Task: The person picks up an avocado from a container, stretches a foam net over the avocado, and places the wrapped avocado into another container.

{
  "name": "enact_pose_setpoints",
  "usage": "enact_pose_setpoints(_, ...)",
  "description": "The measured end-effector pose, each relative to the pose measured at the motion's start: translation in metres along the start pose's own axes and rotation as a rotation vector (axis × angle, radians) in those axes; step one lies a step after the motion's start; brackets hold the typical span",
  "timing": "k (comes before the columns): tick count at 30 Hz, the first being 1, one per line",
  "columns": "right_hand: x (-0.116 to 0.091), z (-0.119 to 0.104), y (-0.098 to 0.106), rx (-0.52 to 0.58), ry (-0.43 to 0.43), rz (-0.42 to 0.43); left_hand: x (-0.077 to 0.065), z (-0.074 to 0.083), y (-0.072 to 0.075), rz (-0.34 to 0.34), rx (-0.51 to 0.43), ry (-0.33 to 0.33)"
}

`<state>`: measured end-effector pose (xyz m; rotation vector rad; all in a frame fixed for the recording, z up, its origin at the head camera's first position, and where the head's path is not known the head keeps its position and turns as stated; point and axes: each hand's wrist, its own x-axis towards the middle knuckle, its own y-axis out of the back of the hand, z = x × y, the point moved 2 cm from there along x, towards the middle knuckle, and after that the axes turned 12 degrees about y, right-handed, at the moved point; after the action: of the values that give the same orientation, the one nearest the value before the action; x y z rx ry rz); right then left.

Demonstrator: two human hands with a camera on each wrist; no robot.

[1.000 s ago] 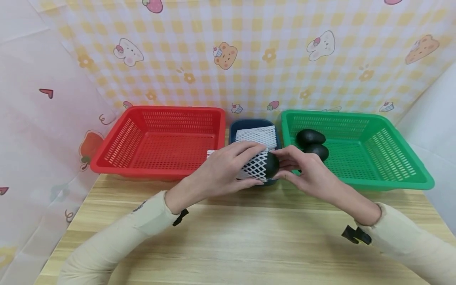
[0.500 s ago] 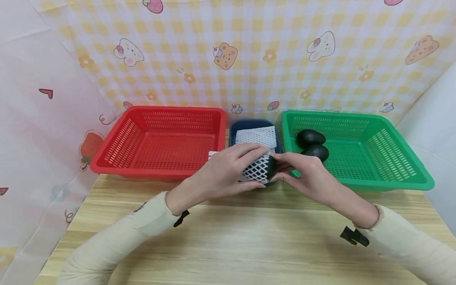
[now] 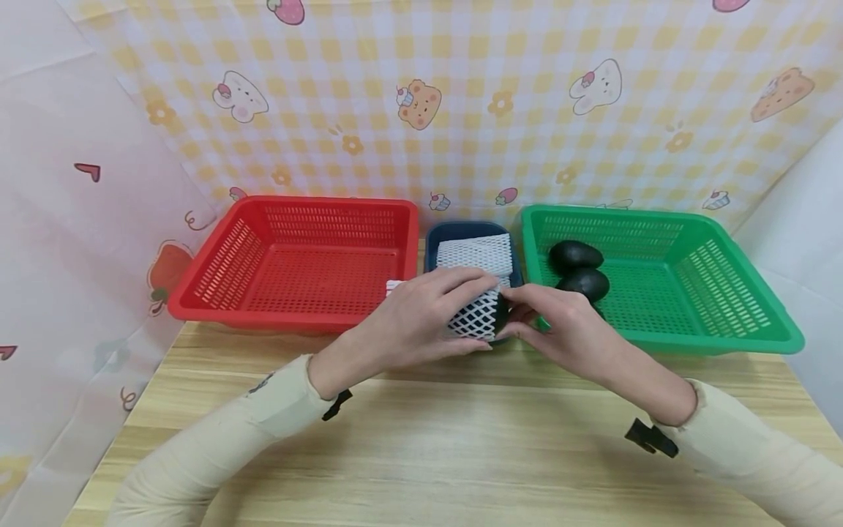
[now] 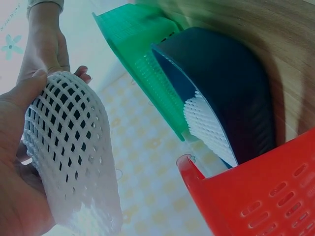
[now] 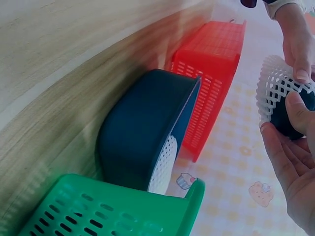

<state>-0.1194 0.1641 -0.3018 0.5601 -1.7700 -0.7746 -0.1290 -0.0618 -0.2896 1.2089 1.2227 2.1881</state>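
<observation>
A dark avocado (image 5: 281, 120) lies inside a white foam net sleeve (image 4: 93, 214), its bare end peeking out on the right in the head view. My left hand (image 3: 421, 315) wraps round the sleeve from the left, thumb below and fingers over the top. With thumb and fingers, my right hand (image 3: 563, 318) pinches the sleeve's open edge and the avocado's bare end. Both hands hold it in front of the dark blue bin (image 3: 431, 241), where more white foam nets (image 3: 474, 252) are stacked. The sleeve's far end sticks out past my left hand.
On the left stands a red basket (image 3: 316, 282) with slotted walls. To the right, a green basket (image 3: 685, 293) holds dark avocados (image 3: 574, 255) at its left side, one partly hidden by my right hand. All stand on a wooden table (image 3: 461, 446) before a checked cloth.
The net sleeve covers more of the avocado, and less of its dark end shows. My right hand has shifted slightly left and down, while my left hand has barely moved.
</observation>
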Motion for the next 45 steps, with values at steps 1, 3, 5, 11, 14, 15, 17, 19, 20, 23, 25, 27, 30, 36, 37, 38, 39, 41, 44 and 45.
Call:
enact_pose_setpoints(1, 0.000, 0.000, 0.000, 0.007, -0.009, 0.004, 0.000, 0.000, 0.000, -0.001, 0.001, 0.000)
enact_pose_setpoints(3, 0.000, 0.001, 0.001, 0.030, -0.028, 0.008, 0.000, 0.000, -0.001, -0.003, -0.002, 0.000)
enact_pose_setpoints(5, -0.001, 0.002, 0.002, 0.061, -0.041, 0.009, 0.000, 0.000, -0.001, -0.003, -0.009, 0.003)
enact_pose_setpoints(11, -0.004, 0.005, 0.005, 0.143, -0.070, 0.003, 0.000, -0.001, 0.000, 0.005, -0.021, 0.000)
enact_pose_setpoints(14, -0.004, 0.005, 0.005, 0.152, -0.080, 0.026, 0.000, -0.001, 0.000, 0.011, -0.021, 0.000)
enact_pose_setpoints(15, -0.004, 0.004, 0.005, 0.151, -0.083, 0.035, 0.000, -0.001, 0.000, 0.015, -0.020, 0.002)
enact_pose_setpoints(17, -0.003, 0.004, 0.005, 0.149, -0.091, 0.051, 0.001, -0.001, 0.000, 0.023, -0.020, 0.005)
enact_pose_setpoints(19, -0.001, 0.004, 0.004, 0.144, -0.093, 0.067, 0.001, -0.001, 0.000, 0.028, -0.018, 0.005)
enact_pose_setpoints(20, -0.001, 0.004, 0.004, 0.140, -0.090, 0.076, 0.001, -0.001, 0.000, 0.030, -0.015, 0.003)
enact_pose_setpoints(23, 0.001, 0.003, 0.002, 0.141, -0.085, 0.104, 0.001, -0.001, 0.000, 0.033, -0.012, -0.003)
enact_pose_setpoints(25, 0.001, 0.002, 0.000, 0.143, -0.086, 0.123, 0.001, -0.001, 0.001, 0.033, -0.006, -0.007)
enact_pose_setpoints(27, 0.001, 0.002, -0.002, 0.150, -0.092, 0.137, 0.001, -0.002, 0.000, 0.033, -0.003, -0.012)
enact_pose_setpoints(30, 0.000, 0.002, -0.005, 0.151, -0.102, 0.152, 0.001, -0.002, 0.000, 0.033, 0.004, -0.015)
enact_pose_setpoints(36, 0.001, 0.001, -0.007, 0.160, -0.127, 0.173, 0.002, -0.002, 0.000, 0.032, 0.005, -0.013)
enact_pose_setpoints(37, 0.001, 0.001, -0.008, 0.163, -0.133, 0.174, 0.002, -0.002, 0.000, 0.030, 0.004, -0.014)
enact_pose_setpoints(38, 0.002, 0.001, -0.008, 0.166, -0.136, 0.176, 0.002, -0.002, 0.000, 0.029, 0.005, -0.014)
enact_pose_setpoints(39, 0.002, 0.001, -0.008, 0.166, -0.139, 0.177, 0.002, -0.002, 0.000, 0.028, 0.005, -0.015)
enact_pose_setpoints(41, 0.002, 0.001, -0.009, 0.164, -0.144, 0.179, 0.002, -0.002, 0.000, 0.029, 0.004, -0.018)
enact_pose_setpoints(44, 0.002, 0.001, -0.010, 0.163, -0.152, 0.182, 0.002, -0.002, 0.000, 0.032, 0.006, -0.021)
enact_pose_setpoints(45, 0.001, 0.001, -0.010, 0.163, -0.156, 0.182, 0.002, -0.002, 0.000, 0.032, 0.005, -0.022)
